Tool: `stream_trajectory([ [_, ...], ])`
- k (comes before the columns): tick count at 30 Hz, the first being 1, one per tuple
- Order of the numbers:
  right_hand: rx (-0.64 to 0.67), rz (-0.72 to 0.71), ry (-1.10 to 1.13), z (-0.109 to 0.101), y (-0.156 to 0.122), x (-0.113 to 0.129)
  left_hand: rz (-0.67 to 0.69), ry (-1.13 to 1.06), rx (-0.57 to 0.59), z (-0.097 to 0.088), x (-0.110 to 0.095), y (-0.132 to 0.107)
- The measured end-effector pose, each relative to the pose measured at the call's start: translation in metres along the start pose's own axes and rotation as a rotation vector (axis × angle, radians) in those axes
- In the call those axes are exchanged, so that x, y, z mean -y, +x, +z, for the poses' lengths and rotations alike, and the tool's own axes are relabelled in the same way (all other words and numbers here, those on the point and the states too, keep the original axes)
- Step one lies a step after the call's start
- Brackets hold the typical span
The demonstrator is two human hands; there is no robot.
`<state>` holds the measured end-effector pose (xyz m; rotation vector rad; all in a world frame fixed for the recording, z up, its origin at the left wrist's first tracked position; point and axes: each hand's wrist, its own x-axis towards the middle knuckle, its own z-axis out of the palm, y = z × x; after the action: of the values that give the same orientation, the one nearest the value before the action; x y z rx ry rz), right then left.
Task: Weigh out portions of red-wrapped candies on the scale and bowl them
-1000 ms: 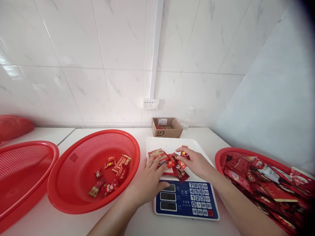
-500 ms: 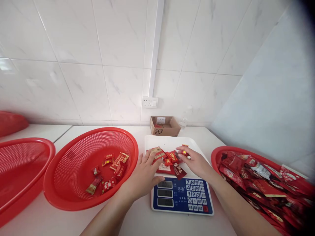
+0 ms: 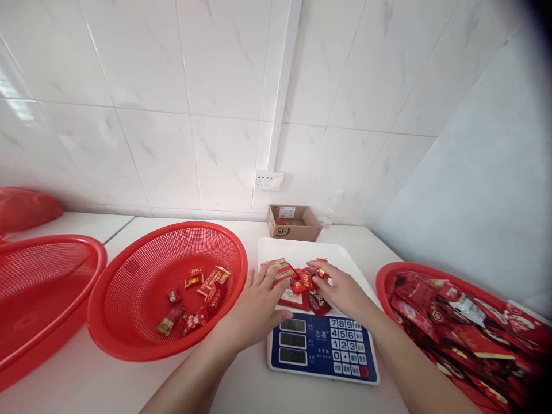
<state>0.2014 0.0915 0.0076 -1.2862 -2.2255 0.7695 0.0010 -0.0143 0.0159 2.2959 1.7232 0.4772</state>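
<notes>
Pale marbled tiles (image 3: 224,63) rise behind your white table (image 3: 245,379), where a scale (image 3: 321,362) stands between a basket (image 3: 166,270) on the left and a fuller basket (image 3: 381,282) on the right. Your packets (image 3: 304,280) lie heaped on the near part of the scale's white pan, some overlapping. Your left hand (image 3: 259,307) is spread loosely over the heap's left side, fingers apart and closed on nothing. Your right hand (image 3: 342,287) curves around the right side, thumb and fingers partly bent beside a red-and-gold packet; you cannot tell from here whether it is pinched. Expect them to be light, with slick, crinkly wrappers that may slide over one another; contents could be brittle, so take each by its flat edges or sealed ends and squeeze little. Their Chinese lettering is mostly too small to read. On the scale's blue panel you can read 志准 and keys 0 to 9, though its three displays are too dim. Behind it, the box (image 3: 297,233) says SF.
</notes>
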Motion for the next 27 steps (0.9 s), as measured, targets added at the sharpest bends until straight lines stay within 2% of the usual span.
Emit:
stream_trajectory([
  [5, 0.084, -0.017, 0.067, 0.002, 0.0, 0.0, -0.006, 0.002, 0.006, 0.0, 0.001, -0.001],
  [10, -0.039, -0.002, 0.021, 0.001, 0.006, -0.008, -0.01, -0.007, 0.01, -0.001, 0.001, -0.002],
  [17, 0.01, 0.02, -0.011, 0.011, 0.006, -0.021, -0.013, -0.011, 0.033, -0.003, 0.0, -0.002],
  [27, 0.019, -0.06, 0.038, 0.014, -0.001, -0.015, -0.019, 0.009, 0.057, -0.003, 0.0, -0.001],
])
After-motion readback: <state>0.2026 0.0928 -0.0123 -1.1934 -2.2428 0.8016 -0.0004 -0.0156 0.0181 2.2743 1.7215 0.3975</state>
